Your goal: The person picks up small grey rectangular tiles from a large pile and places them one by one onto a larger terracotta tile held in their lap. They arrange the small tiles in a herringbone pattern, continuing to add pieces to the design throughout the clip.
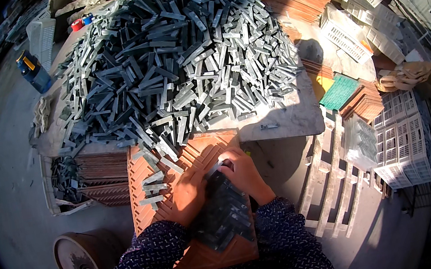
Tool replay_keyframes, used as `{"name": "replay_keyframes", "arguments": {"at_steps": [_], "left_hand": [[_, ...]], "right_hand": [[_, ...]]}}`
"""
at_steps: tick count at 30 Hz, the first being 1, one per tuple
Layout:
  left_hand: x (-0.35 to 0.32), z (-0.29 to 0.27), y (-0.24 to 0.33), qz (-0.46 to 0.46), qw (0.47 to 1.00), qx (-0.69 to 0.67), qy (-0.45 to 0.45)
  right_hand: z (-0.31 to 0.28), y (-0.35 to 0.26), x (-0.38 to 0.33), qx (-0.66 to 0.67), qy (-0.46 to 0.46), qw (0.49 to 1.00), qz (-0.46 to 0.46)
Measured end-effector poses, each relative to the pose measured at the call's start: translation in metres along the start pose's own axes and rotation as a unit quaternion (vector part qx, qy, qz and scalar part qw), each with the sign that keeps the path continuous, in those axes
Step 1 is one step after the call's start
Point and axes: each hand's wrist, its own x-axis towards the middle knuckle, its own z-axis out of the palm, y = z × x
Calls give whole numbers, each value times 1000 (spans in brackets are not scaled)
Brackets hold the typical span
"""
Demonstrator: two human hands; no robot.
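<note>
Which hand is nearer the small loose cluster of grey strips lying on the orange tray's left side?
Left. The left hand rests just right of the loose grey strips on the orange tray; the right hand is farther right.

A pale stone-topped table (290, 115) fills the upper centre of the frame, heaped with grey stone strips (176, 57), while an orange ribbed mould tray (185, 155) overlaps its near edge at lower centre.
</note>
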Motion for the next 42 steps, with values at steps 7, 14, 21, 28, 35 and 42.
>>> {"name": "replay_keyframes", "arguments": {"at_steps": [7, 14, 21, 28, 35, 42], "left_hand": [[4, -28, 9, -296, 842, -423, -154], [3, -42, 20, -284, 828, -460, -152], [-5, -43, 15, -271, 844, -448, -117], [-11, -41, 23, -216, 885, -407, -64], [-19, -35, 18, -205, 896, -392, -50], [-18, -43, 23, -255, 864, -429, -68]], "right_hand": [[-12, -6, 5, 322, -70, 930, 162], [-13, -38, 8, 247, -8, 951, 189], [-17, -57, 5, 253, 14, 956, 152], [-9, -76, -4, 149, 28, 987, 48], [-9, -76, -4, 166, 58, 983, 55], [-11, -78, -5, 190, 39, 978, 76]]}}
